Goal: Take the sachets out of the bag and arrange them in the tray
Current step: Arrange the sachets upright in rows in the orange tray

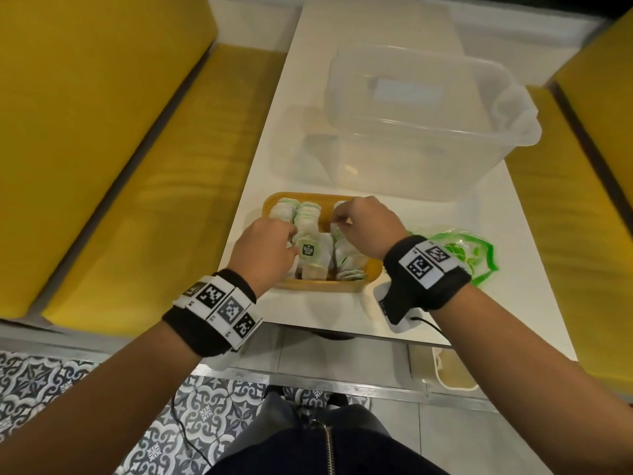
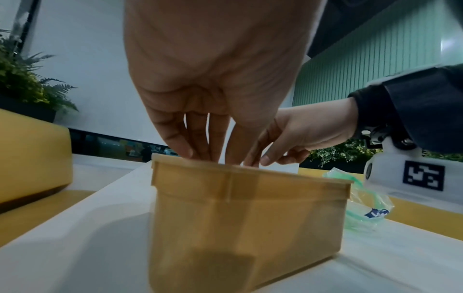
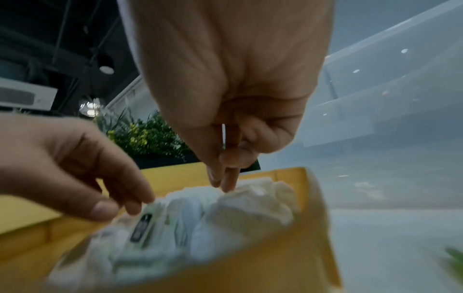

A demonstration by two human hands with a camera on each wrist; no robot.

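A yellow tray [image 1: 322, 287] stands near the front edge of the white table [image 1: 513, 269], packed with rows of white-and-green sachets [image 1: 308, 214]. My left hand [image 1: 286, 241] reaches down into the tray's left side. Its fairly straight fingers [image 2: 198, 142] touch the sachets beside one with a dark label [image 1: 309, 250]. My right hand [image 1: 346, 221] is over the right row. Its fingertips [image 3: 223, 182] pinch at the sachet tops [image 3: 250, 198]. The green-edged clear bag [image 1: 459, 250] lies flat to the right of the tray, untouched.
A large clear plastic bin [image 1: 428, 159] stands right behind the tray. Yellow benches [image 1: 120, 166] run along both sides of the table. The bag [image 2: 363, 208] sits close by the tray's right wall [image 2: 250, 218].
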